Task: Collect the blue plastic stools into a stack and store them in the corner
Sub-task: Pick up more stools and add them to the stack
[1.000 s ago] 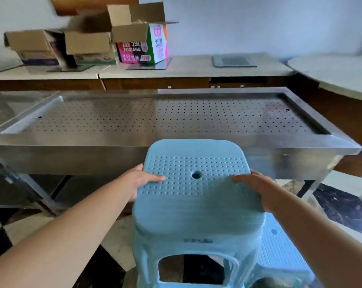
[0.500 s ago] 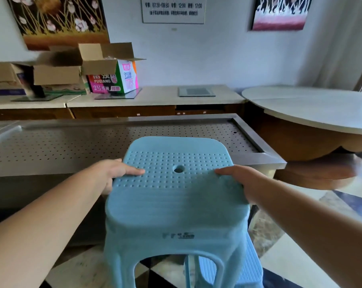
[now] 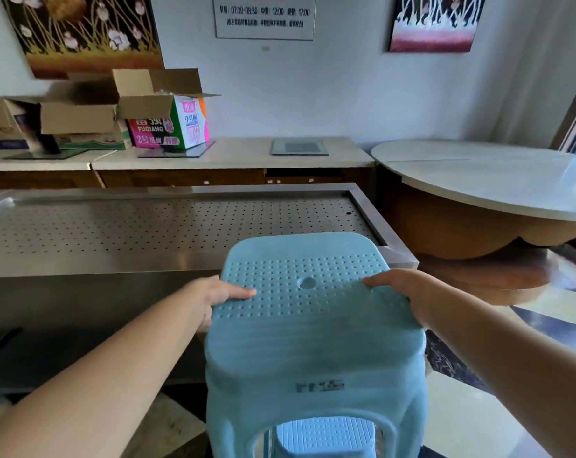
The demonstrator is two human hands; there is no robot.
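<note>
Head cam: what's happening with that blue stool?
A person holds a light blue plastic stool by the two sides of its dotted seat, left hand on the left edge and right hand on the right, thumbs lying on top. A second blue plastic stool shows through the gap between its legs, directly below. It looks lined up for stacking; whether they already nest cannot be told. A perforated stainless steel table stands just ahead.

Pale blue dotted stool [image 3: 313,325], perforated steel table [image 3: 114,233]
</note>
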